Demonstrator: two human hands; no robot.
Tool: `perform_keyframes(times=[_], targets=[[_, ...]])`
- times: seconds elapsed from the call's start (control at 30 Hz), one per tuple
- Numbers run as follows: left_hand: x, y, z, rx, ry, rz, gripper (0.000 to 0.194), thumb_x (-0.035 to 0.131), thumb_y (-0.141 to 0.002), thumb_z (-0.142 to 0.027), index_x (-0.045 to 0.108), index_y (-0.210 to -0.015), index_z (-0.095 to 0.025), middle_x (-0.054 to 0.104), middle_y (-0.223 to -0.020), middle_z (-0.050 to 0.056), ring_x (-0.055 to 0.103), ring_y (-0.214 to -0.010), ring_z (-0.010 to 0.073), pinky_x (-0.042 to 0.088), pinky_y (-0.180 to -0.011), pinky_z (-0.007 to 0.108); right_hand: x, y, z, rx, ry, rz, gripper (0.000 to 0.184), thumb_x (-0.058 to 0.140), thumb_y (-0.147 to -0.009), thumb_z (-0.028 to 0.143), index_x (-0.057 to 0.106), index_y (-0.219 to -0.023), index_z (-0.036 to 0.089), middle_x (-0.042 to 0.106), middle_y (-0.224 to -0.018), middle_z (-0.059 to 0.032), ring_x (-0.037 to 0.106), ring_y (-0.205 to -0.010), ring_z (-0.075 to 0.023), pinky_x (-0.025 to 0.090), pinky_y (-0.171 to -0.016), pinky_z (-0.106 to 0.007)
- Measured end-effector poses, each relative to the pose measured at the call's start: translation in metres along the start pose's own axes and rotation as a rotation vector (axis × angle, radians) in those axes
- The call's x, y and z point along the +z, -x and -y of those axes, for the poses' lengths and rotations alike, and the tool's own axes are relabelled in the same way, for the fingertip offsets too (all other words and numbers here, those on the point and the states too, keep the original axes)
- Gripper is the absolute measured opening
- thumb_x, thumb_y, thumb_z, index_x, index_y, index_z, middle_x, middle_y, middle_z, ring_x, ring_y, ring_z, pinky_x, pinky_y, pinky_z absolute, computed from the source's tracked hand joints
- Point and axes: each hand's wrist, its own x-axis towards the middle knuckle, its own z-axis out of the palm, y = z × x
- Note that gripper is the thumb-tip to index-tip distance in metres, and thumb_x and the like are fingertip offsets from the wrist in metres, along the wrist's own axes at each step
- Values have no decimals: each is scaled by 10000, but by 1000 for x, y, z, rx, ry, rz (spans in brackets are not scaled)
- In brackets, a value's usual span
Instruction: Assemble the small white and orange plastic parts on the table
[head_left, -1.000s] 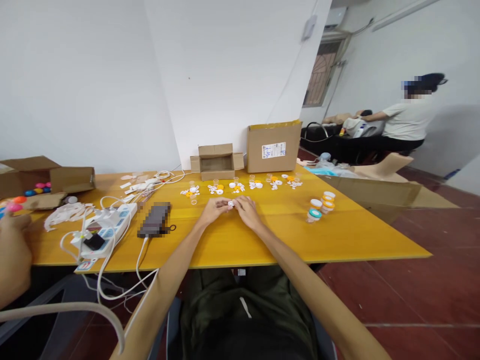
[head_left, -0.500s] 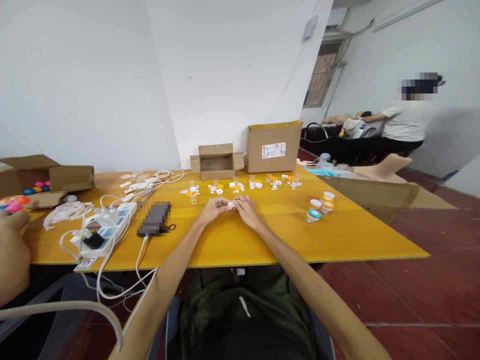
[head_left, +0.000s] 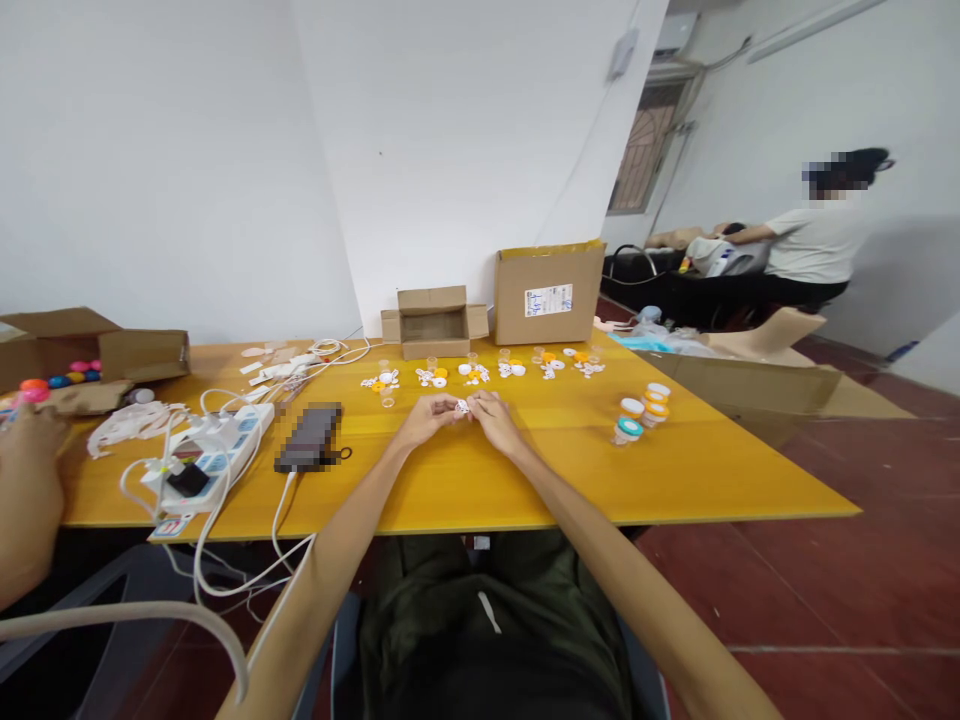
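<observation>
- Worktop (head_left: 720,475): yellow-brown, glossy; far edge at the white wall (head_left: 427,150), front edge at the wearer's lap.
- Left hand (head_left: 429,418): fingers closed on the white spotted part (head_left: 462,406), from its left side.
- Right hand (head_left: 491,415): fingers closed on the same part, from its right side. The part is between the hands, above the middle of the worktop.
- Small clear cups (head_left: 505,356): in a row toward the far edge, with white and orange pieces (head_left: 474,375) beside them.
- Lidded jars (head_left: 631,408): grouped toward the right edge; lids white, orange and teal.
- Small open carton (head_left: 435,325) and large carton (head_left: 549,300): side by side at the far edge.
- Power strip (head_left: 232,460) and dark device (head_left: 311,437): left of the hands, with white cables.
- Left end: open carton (head_left: 142,355), coloured balls (head_left: 79,375) and another person's hand (head_left: 28,450).
- Room, right side: barred window (head_left: 645,145), seated person in a white shirt (head_left: 814,243), red tiled floor (head_left: 847,580).
</observation>
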Motion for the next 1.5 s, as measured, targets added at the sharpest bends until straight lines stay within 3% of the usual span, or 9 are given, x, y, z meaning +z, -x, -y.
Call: perform_keyframes(times=[0.27, 0.43, 0.63, 0.77, 0.93, 1.07, 1.17, 1.33, 1.5], targets=[[2, -1, 2, 46, -117, -56, 219, 766, -763, -349, 757, -899, -178, 779, -875, 47, 673, -760, 171, 536, -727, 284, 0, -1, -1, -11, -29, -29, 476, 420, -1013, 390, 562, -581, 246, 655, -755, -30, 572, -867, -238, 448, -854, -350], [-2, 0, 1, 78, -370, -156, 105, 658, -799, -234, 750, -830, -195, 746, -782, 18, 628, -702, 169, 505, -727, 290, 0, -1, 0, -11, 3, -73, 445, 444, -1005, 428, 606, -631, 247, 671, -778, -30, 592, -855, -230, 449, -856, -341], [-10, 6, -1, 55, -671, -258, 163, 620, -761, -131, 742, -721, -230, 720, -776, 43, 642, -793, 223, 496, -797, 322, 1, 0, -1, -40, 44, -84, 325, 542, -959, 404, 668, -704, 248, 704, -846, -38, 610, -867, -225, 456, -850, -339], [-11, 9, -3, -4, -794, -307, 200, 600, -783, -114, 768, -785, -223, 716, -877, 86, 664, -901, 264, 502, -851, 351, 5, 1, -3, -45, 77, -102, 225, 610, -928, 361, 698, -751, 252, 720, -888, -43, 616, -887, -228, 454, -856, -349], [-12, 10, -4, 15, -915, -347, 251, 574, -827, -107, 786, -886, -227, 706, -969, 85, 659, -988, 248, 515, -926, 346, 7, 1, -5, -88, 113, -123, 165, 650, -910, 320, 730, -777, 263, 721, -924, -56, 621, -918, -247, 464, -859, -381], [-10, 7, -7, 131, -843, -348, 211, 582, -867, -136, 774, -864, -223, 711, -936, 69, 654, -983, 238, 517, -941, 354, 7, 3, -2, -117, 145, -128, 167, 665, -911, 297, 753, -773, 269, 714, -948, -65, 619, -946, -254, 466, -857, -396], [-5, 6, -11, 192, -692, -276, 212, 589, -933, -279, 762, -831, -210, 730, -854, 43, 651, -901, 218, 516, -896, 344, 6, 4, 0, -151, 166, -127, 164, 661, -922, 279, 776, -806, 275, 709, -972, -71, 617, -964, -254, 468, -870, -402], [1, 5, -11, 145, -445, -154, 252, 645, -903, -403, 773, -878, -188, 766, -834, 29, 647, -765, 184, 506, -756, 297, 4, 6, 1, -205, 185, -144, 175, 632, -944, 276, 803, -911, 296, 701, -1016, -80, 607, -1005, -262, 470, -894, -414], [-1, 1, -6, 125, -306, -174, 227, 724, -831, -407, 761, -897, -193, 768, -853, 36, 665, -779, 182, 503, -726, 283, 3, 5, 1, -230, 161, -148, 202, 612, -957, 299, 812, -932, 310, 690, -999, -75, 607, -988, -259, 474, -892, -411]])
